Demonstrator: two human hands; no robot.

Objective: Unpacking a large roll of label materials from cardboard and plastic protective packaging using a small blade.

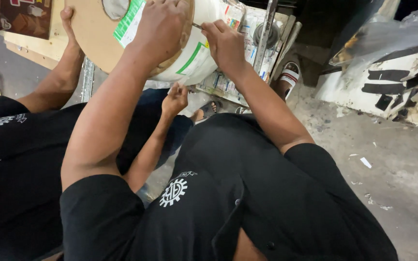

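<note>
A big cable reel [197, 58] wrapped in white, with a round wooden flange [90, 34] and a green-and-white label, stands tilted in front of me. My left hand [163, 26] lies spread over the flange's rim. My right hand [224, 42] pinches a thin metal tool [197, 25] whose tip touches the reel just beside my left hand. A co-worker in a black shirt crouches at my left. One of their hands [67, 17] grips the flange's far left edge. Their other hand [175, 99] is a closed fist under the reel.
Flat printed packages [221, 82] and a metal strip [266, 34] lean behind the reel. A foot in a white sandal [289, 75] stands nearby. At right is a white panel with black tape strips [393, 79] on a littered concrete floor [393, 159].
</note>
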